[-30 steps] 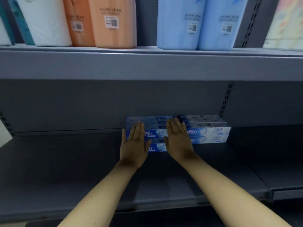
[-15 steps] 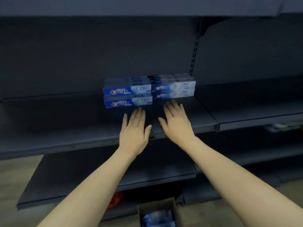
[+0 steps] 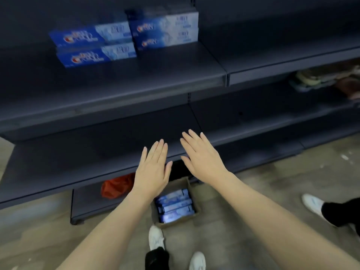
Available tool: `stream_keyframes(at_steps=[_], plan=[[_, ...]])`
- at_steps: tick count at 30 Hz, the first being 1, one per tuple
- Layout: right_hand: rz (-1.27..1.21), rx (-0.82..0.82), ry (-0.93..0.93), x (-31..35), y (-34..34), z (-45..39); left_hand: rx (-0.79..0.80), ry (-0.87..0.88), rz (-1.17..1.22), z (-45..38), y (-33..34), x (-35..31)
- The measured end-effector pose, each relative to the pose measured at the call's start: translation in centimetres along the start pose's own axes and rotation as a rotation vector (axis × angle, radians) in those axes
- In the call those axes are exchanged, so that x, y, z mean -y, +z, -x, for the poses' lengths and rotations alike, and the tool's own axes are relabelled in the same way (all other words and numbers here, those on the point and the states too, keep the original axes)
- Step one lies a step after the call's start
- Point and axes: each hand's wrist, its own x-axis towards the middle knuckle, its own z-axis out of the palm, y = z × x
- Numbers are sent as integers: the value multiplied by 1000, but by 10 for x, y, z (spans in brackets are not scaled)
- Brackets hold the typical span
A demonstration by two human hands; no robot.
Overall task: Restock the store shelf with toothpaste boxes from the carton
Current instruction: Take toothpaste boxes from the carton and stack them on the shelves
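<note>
Blue toothpaste boxes stand in two short stacks on the dark grey shelf (image 3: 136,82): a left stack (image 3: 93,45) and a right stack (image 3: 165,31). A brown carton (image 3: 191,193) sits on the floor below, with several more toothpaste boxes (image 3: 175,207) lying inside. My left hand (image 3: 153,170) and my right hand (image 3: 202,154) hover flat, fingers straight, in front of the lower shelf and above the carton. Both hold nothing.
An orange bag (image 3: 116,186) lies on the bottom shelf left of the carton. My white shoes (image 3: 155,237) stand just before the carton. Another person's white shoe (image 3: 313,205) is on the floor at right. Mixed goods (image 3: 321,78) fill the right-hand shelf.
My view has tilted down from the shelf toward the floor. Both hands left the stacked boxes and dropped toward the carton, staying flat and empty.
</note>
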Motion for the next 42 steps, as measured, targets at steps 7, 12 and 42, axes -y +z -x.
stream_keyframes(at_steps=[7,12,42], plan=[[-101,261,-21,3,91,53,138,-54,48,21,78,6],[-159,472,-35,8,183,83,290,-51,37,36,164,21],[40,1076,-166,55,632,127,1135,193,-30,51,634,39]])
